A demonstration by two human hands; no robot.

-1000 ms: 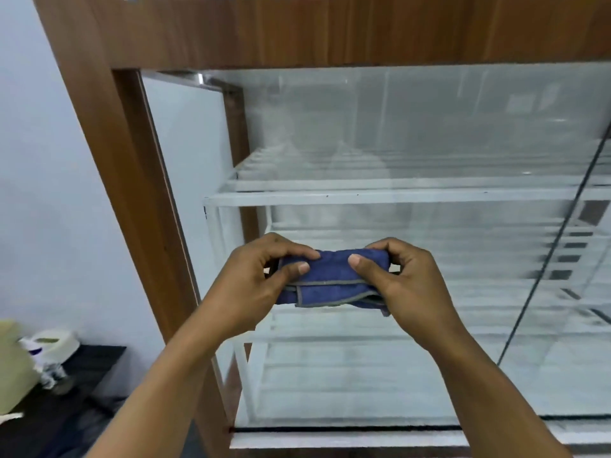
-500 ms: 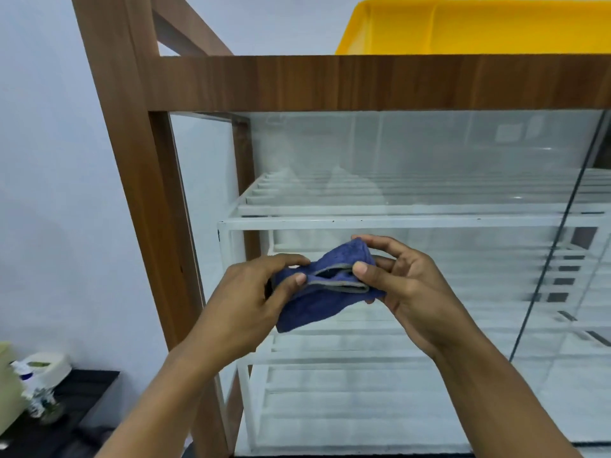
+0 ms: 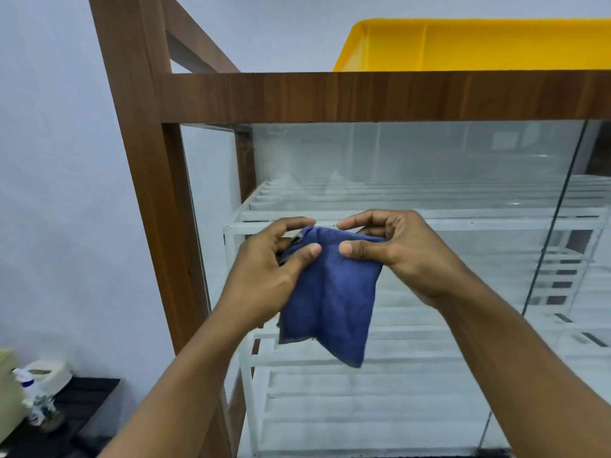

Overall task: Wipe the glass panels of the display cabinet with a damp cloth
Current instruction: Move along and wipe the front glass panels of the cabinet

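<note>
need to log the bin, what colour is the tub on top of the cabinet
Bright yellow tub, seen in the head view.

Both forearms (image 3: 185, 375) are bare, as are left hand (image 3: 264, 276) and right hand (image 3: 408, 256) (fingernails short, neatly trimmed).

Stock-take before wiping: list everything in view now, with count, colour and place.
cloth: one, blue, hanging before the glass, centre.
display cabinet: one, brown wood frame, centre and right.
glass panels: at least two, clear, cabinet front.
shelves: several, white, slatted, inside the cabinet.
tub: one, yellow, on the cabinet top.
low table: one, black, bottom left.
containers: a few, whitish, blurred, on the low table.
left hand: one, pinches the cloth's top edge.
right hand: one, pinches the cloth's top edge.
</note>
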